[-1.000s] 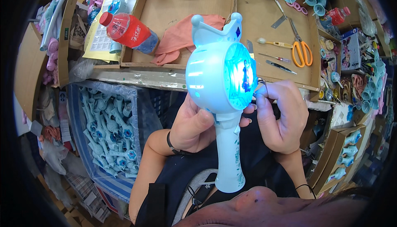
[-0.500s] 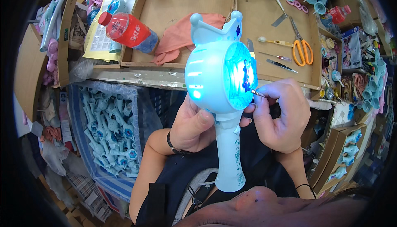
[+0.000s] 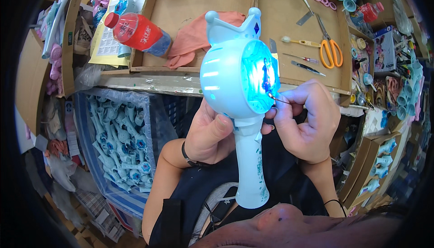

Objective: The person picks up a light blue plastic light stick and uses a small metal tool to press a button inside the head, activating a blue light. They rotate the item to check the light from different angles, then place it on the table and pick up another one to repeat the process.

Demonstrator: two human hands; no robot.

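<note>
Bench tray (image 3: pixel 280 17): scissors (image 3: pixel 327 36); bin (image 3: pixel 131 205): blue parts (image 3: pixel 121 136); left fingers (image 3: pixel 219 128): lit wand (image 3: pixel 221 83).

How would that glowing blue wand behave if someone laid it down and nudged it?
The wand would probably rock or roll, given its round head, though the crown on top might stop it. Its smooth, shiny surface suggests stiff plastic, perhaps slippery.
</note>
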